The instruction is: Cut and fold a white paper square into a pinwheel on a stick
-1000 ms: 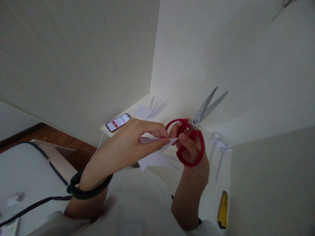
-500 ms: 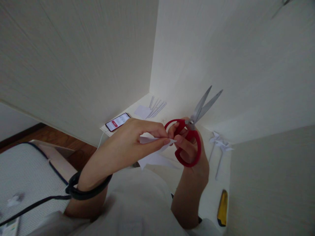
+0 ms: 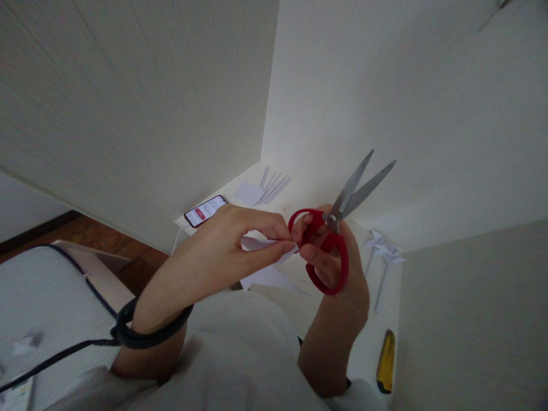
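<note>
My left hand (image 3: 233,242) pinches a folded piece of white paper (image 3: 268,268) between thumb and fingers, held up in front of my chest. My right hand (image 3: 338,274) grips red-handled scissors (image 3: 336,228) by the loops, its fingers through them. The steel blades stand apart and point up and to the right, away from the paper. The two hands touch near the paper's upper edge. A dark cord is wound round my left wrist.
A narrow white shelf (image 3: 299,200) runs into the wall corner. On it lie a phone (image 3: 205,210) with a lit screen, several white sticks and a paper square (image 3: 268,189), paper pinwheels (image 3: 383,251) and a yellow utility knife (image 3: 386,361). A mattress edge lies at lower left.
The scissors tilted slightly and their blades opened a little wider. My hands and the paper stayed almost in place.
</note>
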Motion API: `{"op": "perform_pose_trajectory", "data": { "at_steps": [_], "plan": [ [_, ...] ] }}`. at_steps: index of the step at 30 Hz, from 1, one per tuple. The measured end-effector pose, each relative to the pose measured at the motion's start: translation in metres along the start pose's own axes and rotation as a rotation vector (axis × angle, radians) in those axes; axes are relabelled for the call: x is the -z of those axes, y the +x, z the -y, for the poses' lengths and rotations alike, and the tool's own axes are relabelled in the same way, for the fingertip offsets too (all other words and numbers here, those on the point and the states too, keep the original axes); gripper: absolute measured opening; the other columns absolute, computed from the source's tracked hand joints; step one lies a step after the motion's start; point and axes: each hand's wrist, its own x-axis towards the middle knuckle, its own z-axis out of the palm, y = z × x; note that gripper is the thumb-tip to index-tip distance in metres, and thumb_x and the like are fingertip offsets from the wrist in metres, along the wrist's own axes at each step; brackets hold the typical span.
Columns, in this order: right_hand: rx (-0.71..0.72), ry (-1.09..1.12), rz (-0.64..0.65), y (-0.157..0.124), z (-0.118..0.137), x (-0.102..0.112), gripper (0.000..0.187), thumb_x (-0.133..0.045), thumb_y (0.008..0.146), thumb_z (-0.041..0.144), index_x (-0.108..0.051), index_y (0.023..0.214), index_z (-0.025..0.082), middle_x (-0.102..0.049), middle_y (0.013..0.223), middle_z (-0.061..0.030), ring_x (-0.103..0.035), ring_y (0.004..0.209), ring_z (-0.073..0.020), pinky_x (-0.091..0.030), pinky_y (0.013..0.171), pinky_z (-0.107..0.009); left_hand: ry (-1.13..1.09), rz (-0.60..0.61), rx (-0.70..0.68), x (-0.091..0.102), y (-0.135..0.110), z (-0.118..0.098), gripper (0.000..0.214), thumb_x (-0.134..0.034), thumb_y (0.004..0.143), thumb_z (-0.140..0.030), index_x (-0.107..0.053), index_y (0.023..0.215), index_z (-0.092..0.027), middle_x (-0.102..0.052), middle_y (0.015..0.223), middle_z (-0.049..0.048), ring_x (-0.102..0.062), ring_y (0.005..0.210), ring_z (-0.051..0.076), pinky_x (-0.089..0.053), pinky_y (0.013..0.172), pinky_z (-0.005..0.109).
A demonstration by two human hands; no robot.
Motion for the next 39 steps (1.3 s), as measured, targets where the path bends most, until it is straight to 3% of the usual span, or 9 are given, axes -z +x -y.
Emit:
{"op": "perform_pose_trajectory", "data": {
  "at_steps": [18,32,39],
  "plan": [
    [0.039,-0.069,-0.047,-0.0011,0.0019,-0.0017,0.03,-0.082,0.07,0.017,-0.059,0.087,0.024,-0.068,0.073,0.0039,-0.061,0.063,-0.0117,-0.049,0.055,-0.024,-0.04,0.003,0.046,0.0002,-0.0006,-0.0015,0.015,-0.063,0.088,-0.025,-0.072,0.076,-0.021,-0.071,0.072,-0.0049,-0.06,0.065,0.007,-0.045,0.06,0.012],
    [0.064,-0.141,-0.149,-0.0032,0.003,-0.0072,0.034,-0.083,0.071,0.021,-0.053,0.087,0.026,-0.067,0.073,0.0061,-0.062,0.065,-0.0111,-0.052,0.06,-0.024,0.004,-0.035,0.021,-0.001,0.0001,0.003,0.015,-0.064,0.087,-0.029,-0.07,0.076,-0.022,-0.071,0.074,-0.0047,-0.06,0.066,0.009,-0.044,0.062,0.016],
    [0.059,-0.076,-0.146,-0.0044,0.0024,-0.0089,0.039,-0.081,0.07,0.012,-0.052,0.09,0.028,-0.066,0.077,0.0067,-0.063,0.067,-0.0112,-0.052,0.064,-0.025,-0.016,-0.031,0.035,-0.0012,0.0022,0.0014,0.012,-0.062,0.088,-0.025,-0.067,0.078,-0.021,-0.071,0.076,-0.0048,-0.063,0.07,0.01,-0.045,0.065,0.017]
  ]
}}
